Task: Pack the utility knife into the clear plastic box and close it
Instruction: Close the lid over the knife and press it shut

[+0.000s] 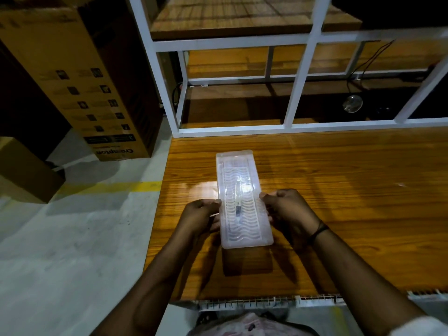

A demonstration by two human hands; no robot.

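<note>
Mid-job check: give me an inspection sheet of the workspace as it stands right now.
Surface: glossy wooden table, bare apart from the box.
Job's things: clear plastic box lid-down, held just above the table, casting a shadow; a dark shape inside, probably the utility knife.
Clutter: nothing seen on the table.
Hands: left hand and right hand grip the box's long sides near its close end; dark band on the right wrist.
Cables: black cables hang behind the white metal frame.
Surroundings: cardboard box on the grey floor to the left; yellow floor line.
</note>
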